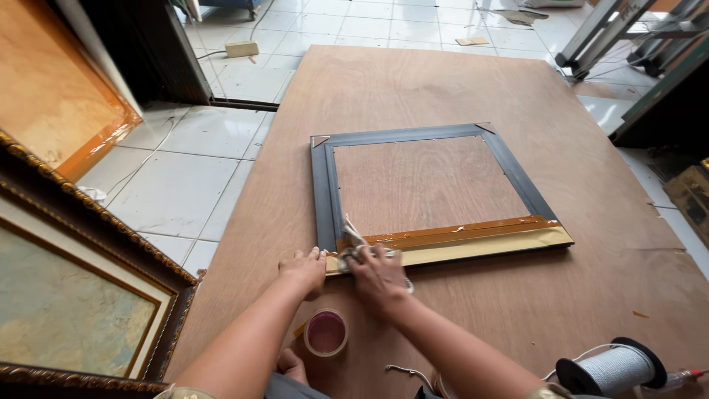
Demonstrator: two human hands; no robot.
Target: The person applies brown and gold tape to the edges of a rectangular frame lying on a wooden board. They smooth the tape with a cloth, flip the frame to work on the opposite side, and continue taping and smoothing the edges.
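A dark picture frame (323, 185) lies face down on a large plywood sheet (413, 81), with a brown backing board (428, 183) inside it. Shiny brown tape (473, 231) and a gold strip (487, 246) run along its near edge. My right hand (378, 277) presses a crumpled white cloth (353, 240) onto the tape at the near left corner. My left hand (303, 270) rests flat beside it, fingertips touching the frame's near left corner.
A roll of tape (326, 332) sits near my arms. A black spool of white cord (611, 369) lies at the near right. Framed pictures (74, 318) lean at the left on a tiled floor (185, 177). Metal stands (613, 29) are at the far right.
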